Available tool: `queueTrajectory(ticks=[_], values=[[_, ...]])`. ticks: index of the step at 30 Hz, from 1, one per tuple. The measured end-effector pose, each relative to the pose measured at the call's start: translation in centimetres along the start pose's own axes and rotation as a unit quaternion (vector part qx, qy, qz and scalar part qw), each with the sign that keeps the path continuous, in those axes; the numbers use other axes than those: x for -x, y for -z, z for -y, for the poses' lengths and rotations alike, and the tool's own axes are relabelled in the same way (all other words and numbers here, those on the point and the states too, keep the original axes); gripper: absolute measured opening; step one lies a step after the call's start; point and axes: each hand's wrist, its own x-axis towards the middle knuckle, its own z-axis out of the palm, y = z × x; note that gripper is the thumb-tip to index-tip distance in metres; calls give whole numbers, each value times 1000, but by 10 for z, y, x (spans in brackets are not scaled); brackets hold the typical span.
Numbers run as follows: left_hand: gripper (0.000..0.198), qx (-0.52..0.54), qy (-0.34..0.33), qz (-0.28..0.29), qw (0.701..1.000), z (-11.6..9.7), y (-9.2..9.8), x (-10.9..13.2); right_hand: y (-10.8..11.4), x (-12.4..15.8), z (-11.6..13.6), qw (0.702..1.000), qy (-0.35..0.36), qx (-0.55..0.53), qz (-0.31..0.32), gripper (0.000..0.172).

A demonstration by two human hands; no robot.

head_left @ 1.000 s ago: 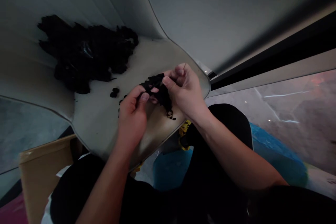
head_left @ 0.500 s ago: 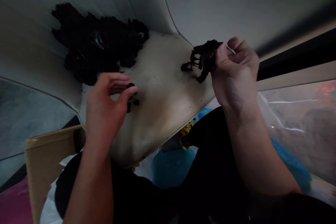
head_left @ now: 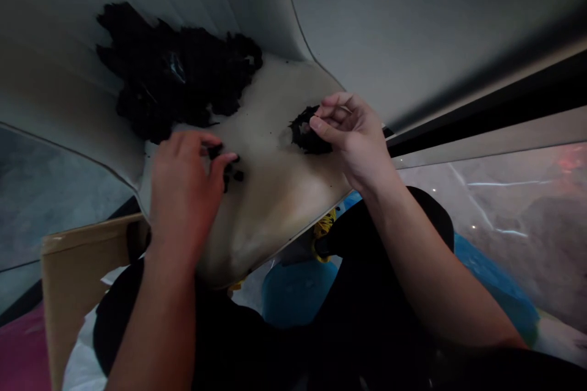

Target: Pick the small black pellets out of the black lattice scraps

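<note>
My left hand (head_left: 186,177) is curled low over the seat of a beige chair (head_left: 284,195), with a small black piece (head_left: 214,151) inside its bent fingers. Beside its thumb, several small black pieces (head_left: 238,176) lie on the seat. My right hand (head_left: 355,134) pinches a thin, ragged black scrap (head_left: 305,131) with holes in it, between thumb and fingertips, over the seat's right side. Part of that scrap is hidden behind the hand. A large heap of torn black scraps (head_left: 178,73) rests against the backrest.
An open cardboard box (head_left: 82,256) stands at lower left, near white plastic (head_left: 82,348). Below the seat's front edge is a blue stool-like shape (head_left: 298,293). A blue plastic bag (head_left: 495,281) lies at right. Another padded beige surface (head_left: 413,24) rises at upper right.
My right hand has moved left and down with the ragged black scrap, closer to the middle of the seat. My left hand stays nearly in place, its fingers shifted slightly around the small piece.
</note>
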Motion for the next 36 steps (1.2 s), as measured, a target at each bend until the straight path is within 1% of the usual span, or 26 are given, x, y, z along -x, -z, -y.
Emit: queueTrajectory(ticks=[2,3,5,6,7,9,12,14,15,18,19,21,22,23,25,27,28,30,32,34,36], values=[[5,86,-44,21,995,-12,-10,4,-6,4,0,1000,3,-15,-4,52],[8,144,-50,57,987,-19,-17,7,-9,6,0,1000,9,-23,-9,52],[22,247,-34,113,962,-34,-30,14,-16,14,1,999,20,-41,-23,51],[27,280,-20,127,951,-41,-37,17,-20,18,2,998,22,-50,-32,50],[26,309,-7,131,942,-47,-42,20,-23,22,3,997,21,-56,-39,49],[18,351,12,116,929,-55,-49,23,-29,30,7,998,9,-57,-37,47],[15,397,21,90,913,-57,-51,22,-31,35,14,999,-27,-36,-8,49],[18,406,26,91,909,-56,-50,20,-28,35,19,999,-41,-10,1,54],[22,400,33,91,912,-55,-49,19,-27,35,21,999,-43,4,1,56],[32,377,59,95,920,-54,-48,19,-24,36,22,998,-49,31,-19,62],[31,385,67,102,915,-54,-48,20,-24,37,21,998,-53,33,-30,62],[23,430,81,117,892,-55,-50,23,-24,40,18,997,-50,32,-58,58],[23,450,90,122,880,-56,-51,25,-25,42,16,996,-43,34,-72,55],[28,460,97,125,873,-57,-52,26,-27,43,14,995,-33,37,-84,53],[40,454,105,126,876,-59,-54,27,-31,44,11,994,-9,38,-102,53],[44,440,100,127,883,-61,-55,27,-36,45,9,993,13,26,-114,55],[44,443,96,129,882,-61,-55,26,-38,45,8,993,22,16,-115,58],[44,453,94,128,877,-60,-53,24,-40,45,7,993,31,3,-111,63],[39,446,82,136,881,-58,-48,21,-40,46,7,995,32,2,-97,67],[37,420,48,150,894,-54,-42,17,-39,46,8,995,36,15,-89,70],[43,397,4,159,904,-52,-36,11,-37,45,10,995,42,29,-83,73]])
